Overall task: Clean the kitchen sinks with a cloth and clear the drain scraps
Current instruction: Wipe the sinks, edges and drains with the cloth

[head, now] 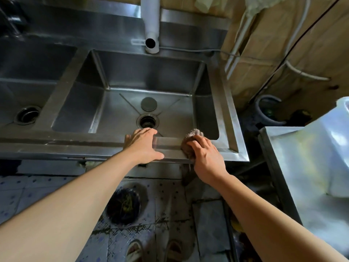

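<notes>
A steel double sink fills the view. The right basin (pixel 120 110) has an open drain (pixel 147 121) with a round grey stopper (pixel 149 104) lying just behind it. The left basin (pixel 22 72) shows its own drain (pixel 27 114). My right hand (pixel 205 157) grips a brown cloth (pixel 190 136) on the front rim (pixel 170 146) of the right basin. My left hand (pixel 143 144) rests on that rim to the left of the cloth, its fingers reaching over the inner edge.
A white pipe spout (pixel 151 25) hangs over the back of the right basin. A steel table with a white plastic bag (pixel 321 157) stands close on the right. On the tiled floor below sits a dark bowl of scraps (pixel 123 206). Cardboard and cables line the right wall.
</notes>
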Demonstrator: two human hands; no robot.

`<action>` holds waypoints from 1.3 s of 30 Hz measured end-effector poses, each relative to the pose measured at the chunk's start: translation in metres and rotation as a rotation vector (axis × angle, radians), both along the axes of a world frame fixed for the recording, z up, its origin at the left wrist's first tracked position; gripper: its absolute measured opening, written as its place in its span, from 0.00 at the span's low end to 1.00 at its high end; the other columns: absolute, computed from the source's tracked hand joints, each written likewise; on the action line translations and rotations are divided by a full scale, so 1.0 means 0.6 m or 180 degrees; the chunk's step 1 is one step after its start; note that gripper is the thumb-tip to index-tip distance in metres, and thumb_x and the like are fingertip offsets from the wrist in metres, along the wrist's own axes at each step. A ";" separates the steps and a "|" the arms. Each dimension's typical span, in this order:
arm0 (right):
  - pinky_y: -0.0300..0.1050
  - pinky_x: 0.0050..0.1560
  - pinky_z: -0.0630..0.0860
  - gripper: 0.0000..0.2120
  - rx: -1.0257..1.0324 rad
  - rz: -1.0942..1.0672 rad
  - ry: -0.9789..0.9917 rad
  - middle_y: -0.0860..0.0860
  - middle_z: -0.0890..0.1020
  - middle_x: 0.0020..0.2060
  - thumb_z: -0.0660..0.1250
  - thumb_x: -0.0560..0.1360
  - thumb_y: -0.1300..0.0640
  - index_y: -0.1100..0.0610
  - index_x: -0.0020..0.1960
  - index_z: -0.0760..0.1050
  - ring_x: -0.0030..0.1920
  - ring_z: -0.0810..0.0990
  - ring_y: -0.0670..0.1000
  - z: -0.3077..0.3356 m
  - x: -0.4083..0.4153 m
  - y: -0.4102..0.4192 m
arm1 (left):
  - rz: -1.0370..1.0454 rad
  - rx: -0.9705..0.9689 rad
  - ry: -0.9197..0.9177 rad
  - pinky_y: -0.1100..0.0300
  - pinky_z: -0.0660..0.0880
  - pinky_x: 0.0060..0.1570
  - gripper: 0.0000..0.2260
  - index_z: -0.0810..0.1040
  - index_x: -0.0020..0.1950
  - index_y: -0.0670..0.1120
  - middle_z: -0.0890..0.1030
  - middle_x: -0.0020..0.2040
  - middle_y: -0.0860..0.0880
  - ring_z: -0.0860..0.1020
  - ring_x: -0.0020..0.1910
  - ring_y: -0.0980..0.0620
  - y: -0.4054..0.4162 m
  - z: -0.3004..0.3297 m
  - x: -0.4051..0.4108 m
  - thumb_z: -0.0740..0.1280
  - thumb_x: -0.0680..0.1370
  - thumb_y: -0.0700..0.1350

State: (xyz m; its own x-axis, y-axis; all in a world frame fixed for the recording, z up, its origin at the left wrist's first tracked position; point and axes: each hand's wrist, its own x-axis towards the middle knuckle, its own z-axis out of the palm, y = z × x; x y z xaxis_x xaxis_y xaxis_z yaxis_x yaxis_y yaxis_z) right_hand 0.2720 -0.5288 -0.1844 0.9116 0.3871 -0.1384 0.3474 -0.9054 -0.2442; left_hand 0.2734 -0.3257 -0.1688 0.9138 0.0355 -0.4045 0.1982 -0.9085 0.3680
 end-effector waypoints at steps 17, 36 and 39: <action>0.40 0.71 0.53 0.18 -0.0033 -0.0397 -0.0268 0.52 0.60 0.74 0.54 0.81 0.57 0.53 0.70 0.69 0.75 0.55 0.51 -0.004 0.102 -0.159 | -0.0288 -0.0193 0.0078 0.47 0.57 0.71 0.30 0.62 0.73 0.53 0.64 0.73 0.52 0.60 0.73 0.48 -0.163 -0.012 0.109 0.68 0.74 0.54; 0.52 0.64 0.71 0.27 -0.0736 -0.1313 -0.0395 0.63 0.72 0.66 0.72 0.70 0.57 0.61 0.67 0.72 0.66 0.71 0.64 -0.045 0.260 -0.056 | -0.0604 -0.0586 0.0098 0.48 0.63 0.69 0.28 0.59 0.73 0.52 0.64 0.74 0.49 0.63 0.72 0.47 -0.120 0.000 0.327 0.67 0.76 0.52; 0.49 0.74 0.53 0.26 -0.0442 -0.1276 -0.0398 0.59 0.55 0.75 0.58 0.79 0.57 0.59 0.75 0.57 0.75 0.52 0.61 -0.044 0.313 -0.048 | -0.0627 -0.0542 0.0009 0.49 0.62 0.70 0.29 0.58 0.74 0.53 0.63 0.74 0.50 0.62 0.73 0.48 -0.119 0.003 0.358 0.67 0.76 0.52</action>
